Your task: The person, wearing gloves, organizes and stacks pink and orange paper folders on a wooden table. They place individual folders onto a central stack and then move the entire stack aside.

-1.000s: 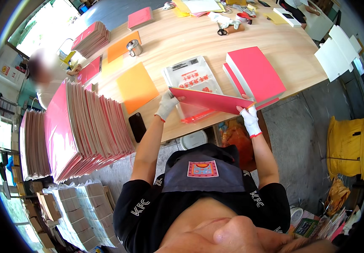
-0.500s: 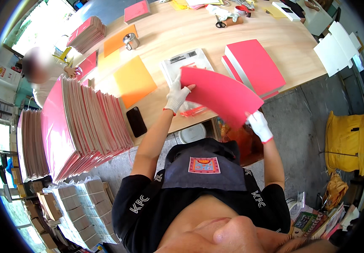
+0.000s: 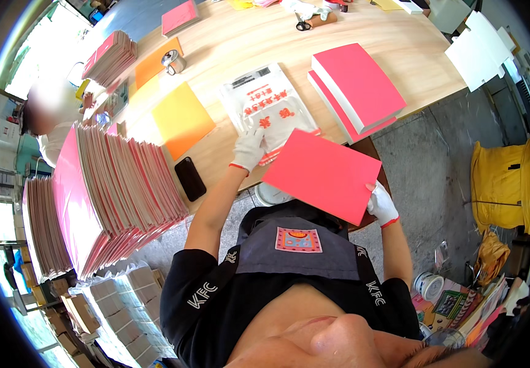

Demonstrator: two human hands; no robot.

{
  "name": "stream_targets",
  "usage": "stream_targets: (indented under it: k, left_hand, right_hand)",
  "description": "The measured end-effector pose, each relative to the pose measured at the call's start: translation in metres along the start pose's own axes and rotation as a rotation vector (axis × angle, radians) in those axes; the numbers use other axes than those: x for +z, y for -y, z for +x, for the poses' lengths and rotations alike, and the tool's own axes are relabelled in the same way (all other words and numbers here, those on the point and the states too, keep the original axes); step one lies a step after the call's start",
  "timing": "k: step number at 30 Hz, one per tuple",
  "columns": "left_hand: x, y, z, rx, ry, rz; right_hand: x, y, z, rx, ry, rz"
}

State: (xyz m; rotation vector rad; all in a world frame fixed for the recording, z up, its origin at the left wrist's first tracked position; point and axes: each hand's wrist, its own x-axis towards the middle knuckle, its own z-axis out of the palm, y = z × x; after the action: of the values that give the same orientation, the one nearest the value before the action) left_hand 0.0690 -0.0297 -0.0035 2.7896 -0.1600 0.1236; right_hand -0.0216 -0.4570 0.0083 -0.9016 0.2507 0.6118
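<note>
A pink sheet of card (image 3: 323, 178) hangs tilted over the table's near edge, in front of my apron. My right hand (image 3: 381, 203), in a white glove, pinches its lower right edge. My gloved left hand (image 3: 249, 149) is off the sheet. It lies with its fingers stretched along the left edge of a clear and white plastic bag (image 3: 271, 101) with red print, on the table. Part of the bag's near end is hidden by the sheet. A thick stack of pink sheets (image 3: 363, 86) with white sides rests to the right of the bag.
Tall stacks of pink-covered bundles (image 3: 127, 184) stand at the left, near a black phone (image 3: 190, 178). Orange sheets (image 3: 182, 119), a metal cup (image 3: 173, 62) and scissors (image 3: 303, 26) are on the table (image 3: 234, 37). Another person (image 3: 56, 122) is at the far left.
My left hand has let go of the pink sheet and moved down onto the plastic bag. The sheet, bent before, is flatter and lower, held by my right hand, which has also moved down.
</note>
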Motion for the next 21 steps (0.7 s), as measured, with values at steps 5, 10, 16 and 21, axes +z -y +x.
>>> stream_targets:
  k: [5, 10, 16, 21]
  left_hand:
    - [-0.013, 0.007, -0.008, 0.053, -0.122, -0.109]
    - [-0.047, -0.007, 0.003, -0.093, 0.081, -0.4]
    - [-0.048, 0.004, 0.009, 0.038, 0.046, -0.542]
    - [-0.065, -0.027, -0.002, 0.031, -0.088, -0.254]
  right_hand:
    - [0.017, -0.026, 0.006, -0.091, -0.139, 0.06]
    - [0.038, -0.034, 0.009, -0.078, -0.207, 0.237]
    - [0.05, -0.027, 0.008, -0.099, -0.178, 0.242]
    - [0.049, -0.029, 0.008, -0.139, -0.165, 0.211]
